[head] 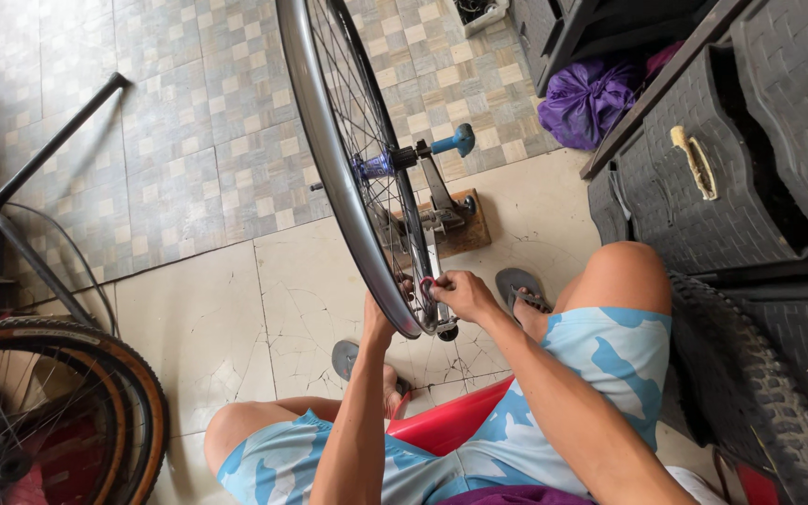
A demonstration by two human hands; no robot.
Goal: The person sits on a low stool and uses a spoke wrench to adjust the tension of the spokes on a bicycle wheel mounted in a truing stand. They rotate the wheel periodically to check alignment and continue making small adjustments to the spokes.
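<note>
Here the right hand pinches its fingers closed on a small red tool at the lower rim of a silver spoked wheel, while the left hand sits behind the rim, its fingers hidden. The wheel stands upright in a metal stand on a wooden block on the cracked tile floor. A tan-walled tyre lies left, dark woven drawers stand right.
</note>
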